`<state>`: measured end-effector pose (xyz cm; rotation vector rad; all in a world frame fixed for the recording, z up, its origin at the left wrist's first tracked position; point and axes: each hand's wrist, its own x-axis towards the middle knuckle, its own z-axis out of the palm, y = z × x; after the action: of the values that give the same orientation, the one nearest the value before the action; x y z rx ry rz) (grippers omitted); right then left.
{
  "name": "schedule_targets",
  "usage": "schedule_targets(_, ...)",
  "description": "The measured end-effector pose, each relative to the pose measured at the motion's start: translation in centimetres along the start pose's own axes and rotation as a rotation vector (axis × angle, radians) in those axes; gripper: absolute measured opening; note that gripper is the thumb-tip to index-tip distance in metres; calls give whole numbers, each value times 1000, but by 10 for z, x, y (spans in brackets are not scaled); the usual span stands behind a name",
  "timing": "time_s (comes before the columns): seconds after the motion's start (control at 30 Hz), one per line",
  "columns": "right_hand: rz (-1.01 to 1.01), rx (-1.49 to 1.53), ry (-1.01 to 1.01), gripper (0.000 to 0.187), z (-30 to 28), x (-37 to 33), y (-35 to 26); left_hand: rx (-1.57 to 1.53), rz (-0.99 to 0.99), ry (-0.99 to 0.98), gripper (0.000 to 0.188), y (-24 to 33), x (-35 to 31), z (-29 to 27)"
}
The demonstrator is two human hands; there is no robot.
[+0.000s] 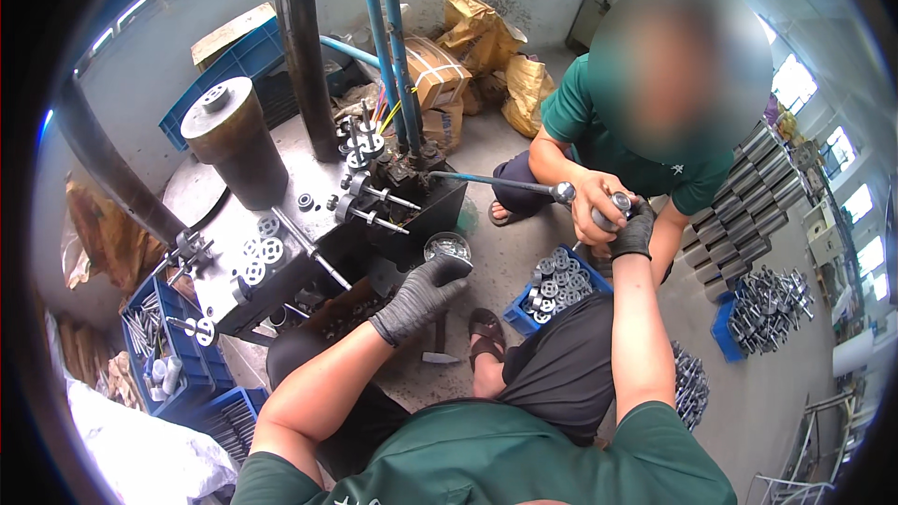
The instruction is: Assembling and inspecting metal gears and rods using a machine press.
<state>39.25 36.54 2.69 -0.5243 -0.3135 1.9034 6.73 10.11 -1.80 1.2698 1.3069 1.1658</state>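
My right hand [634, 232], in a dark grey glove, closes around a small shiny round metal part [615, 209]. A co-worker's bare hand [591, 209] is against the same part, and the fingers overlap, so its lower side is hidden. My left hand [426, 299], gloved alike, reaches out with its fingers stretched and nothing visible in them. Just beyond its fingertips stands a round tub [447, 245] of small shiny parts. A long lever [496, 181] with a ball knob [562, 192] runs from the press toward the co-worker's hand.
Spoked metal discs [271, 250] and a large steel cylinder [234, 145] occupy the machine table. A blue crate [517, 313] of round parts sits near my knee. A hammer [440, 356] lies on the floor. More blue crates [178, 346] stand at left. The co-worker sits opposite.
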Motion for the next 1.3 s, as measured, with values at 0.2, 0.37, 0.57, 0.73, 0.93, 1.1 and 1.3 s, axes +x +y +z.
schedule_targets(0.2, -256, -51, 253, 30, -24, -2, -38, -35, 62, -47, 31, 9, 5, 9)
schedule_targets(0.37, -249, 12, 270, 25, -11, -13, -34, 17, 47, -45, 32, 12, 5, 7)
schedule_targets(0.57, -247, 17, 288, 27, -7, -15, -34, 10, 55, -58, 32, 9, 7, 8)
schedule_targets(0.73, -255, 10, 261, 29, -3, -19, -30, 8, 56, -47, 32, 1, 8, 8)
schedule_targets(0.93, -257, 44, 280, 28, -1, -21, -30, 8, 29, -31, 34, 4, 6, 13)
schedule_targets(1.1, -241, 70, 278, 32, 5, -26, -29, 68, 99, -16, 33, 8, 2, 19)
schedule_targets(1.3, -238, 93, 252, 37, 4, -23, -35, 345, 278, -13, 35, 66, 4, 42)
